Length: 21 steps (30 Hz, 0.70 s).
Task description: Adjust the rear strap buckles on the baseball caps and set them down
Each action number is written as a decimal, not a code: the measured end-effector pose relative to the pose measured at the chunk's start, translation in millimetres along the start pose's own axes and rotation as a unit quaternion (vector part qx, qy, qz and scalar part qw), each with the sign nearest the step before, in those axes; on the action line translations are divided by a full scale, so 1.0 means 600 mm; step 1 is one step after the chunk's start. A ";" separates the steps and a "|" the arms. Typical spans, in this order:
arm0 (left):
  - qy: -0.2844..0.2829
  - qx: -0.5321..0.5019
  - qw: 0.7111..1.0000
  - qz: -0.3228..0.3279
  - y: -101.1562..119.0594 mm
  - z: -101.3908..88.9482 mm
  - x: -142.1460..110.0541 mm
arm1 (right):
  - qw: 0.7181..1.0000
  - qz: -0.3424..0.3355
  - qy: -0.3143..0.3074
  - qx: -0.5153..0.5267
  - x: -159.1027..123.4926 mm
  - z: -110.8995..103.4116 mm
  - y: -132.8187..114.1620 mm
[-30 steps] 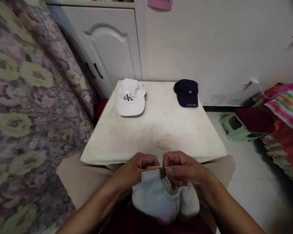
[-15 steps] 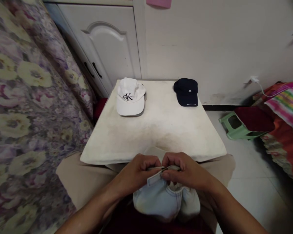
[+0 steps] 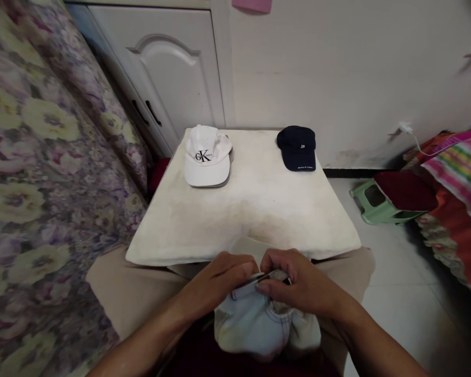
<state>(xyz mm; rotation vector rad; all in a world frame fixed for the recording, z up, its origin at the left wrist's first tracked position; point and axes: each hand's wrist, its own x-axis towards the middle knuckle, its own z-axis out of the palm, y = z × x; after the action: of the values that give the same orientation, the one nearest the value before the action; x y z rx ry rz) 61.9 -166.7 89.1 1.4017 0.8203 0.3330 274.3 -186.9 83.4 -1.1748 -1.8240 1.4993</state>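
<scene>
I can see a pale grey-blue, soft cloth baseball cap sagging at six o'clock, its brim toward twelve, dark-seamed back opening and strap uppermost.

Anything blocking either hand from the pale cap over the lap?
Nothing visible. The left hand and right hand both hold the pale cap directly, at its strap. The white cap and navy cap sit toward the far side of the table, beyond both hands.
</scene>
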 end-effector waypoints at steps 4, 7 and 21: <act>-0.004 0.076 0.997 -0.008 0.008 0.005 -0.002 | 1.000 0.006 0.003 0.016 -0.001 0.002 0.005; 0.004 0.095 0.995 -0.042 0.010 0.009 -0.001 | 0.999 0.009 0.002 0.037 -0.003 0.003 0.008; 0.009 0.097 0.994 -0.039 0.016 0.013 0.008 | 0.999 0.003 0.014 0.029 -0.001 -0.004 0.016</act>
<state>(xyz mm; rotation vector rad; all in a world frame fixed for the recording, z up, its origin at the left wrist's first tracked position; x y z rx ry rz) 72.8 -167.5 96.2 1.5436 0.9397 0.2104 279.8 -186.1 75.0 -1.1694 -1.7482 1.5203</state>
